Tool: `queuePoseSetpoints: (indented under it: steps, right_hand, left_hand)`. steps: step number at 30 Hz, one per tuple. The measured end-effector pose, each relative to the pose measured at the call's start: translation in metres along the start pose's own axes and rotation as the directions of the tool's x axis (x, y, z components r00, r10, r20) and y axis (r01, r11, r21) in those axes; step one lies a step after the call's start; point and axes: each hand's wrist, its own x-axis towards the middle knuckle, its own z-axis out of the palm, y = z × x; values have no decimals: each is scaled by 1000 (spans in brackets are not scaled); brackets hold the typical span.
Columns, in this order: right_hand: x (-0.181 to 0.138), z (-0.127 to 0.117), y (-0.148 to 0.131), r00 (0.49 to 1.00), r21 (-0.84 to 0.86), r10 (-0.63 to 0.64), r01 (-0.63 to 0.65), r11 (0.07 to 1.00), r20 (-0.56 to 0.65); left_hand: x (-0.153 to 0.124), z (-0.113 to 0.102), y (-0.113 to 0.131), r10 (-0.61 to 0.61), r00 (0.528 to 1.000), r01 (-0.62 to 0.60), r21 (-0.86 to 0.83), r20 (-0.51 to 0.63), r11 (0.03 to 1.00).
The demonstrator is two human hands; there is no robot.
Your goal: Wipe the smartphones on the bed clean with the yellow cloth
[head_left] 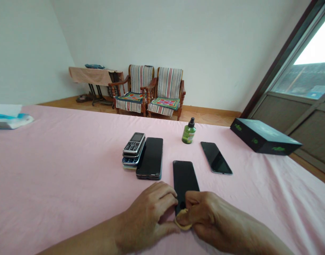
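Front of the pink fabric sheet, a black rectangular smartphone; behind it, leftward, a stack of flat black smartphones, a pile of silver button phones just left again! Well behind, a green plastic spray bottle; right, a slim black phone and (farthest right) a black rectangular box.

black phone flat, yellow cloth at near end

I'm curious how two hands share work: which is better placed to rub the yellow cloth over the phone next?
Probably the right hand: it pinches the yellow cloth at the near end of the dark phone. The left hand shows no cloth, at the phone's left edge.
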Motion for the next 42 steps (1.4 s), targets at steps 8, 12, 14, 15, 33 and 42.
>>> queuePoseSetpoints:
  steps: [8, 12, 14, 15, 33, 42]
  right_hand:
    - [-13, -14, 2, 993, 43, 119, -119, 992, 3]
    - [-4, -9, 12, 951, 17, 192, -193, 981, -243]
    - [3, -2, 17, 927, -60, 169, -200, 978, -334]
    - [7, 1, 18, 925, -97, 148, -193, 976, -350]
    - [72, 7, 29, 835, -465, 247, -492, 736, -491]
    - [53, -2, 41, 724, -375, 360, -639, 672, -589]
  left_hand:
    - [-2, -2, 2, 174, 983, -178, 74, 55, 981]
    - [-2, -2, 1, 232, 969, -241, 125, 80, 962]
    - [-2, -2, 1, 240, 966, -251, 127, 94, 960]
    - [-2, -2, 2, 240, 966, -250, 123, 92, 960]
    - [-4, 10, 2, 183, 983, -183, 171, 21, 968]
    - [-5, 9, 4, 191, 981, -196, 190, 44, 962]
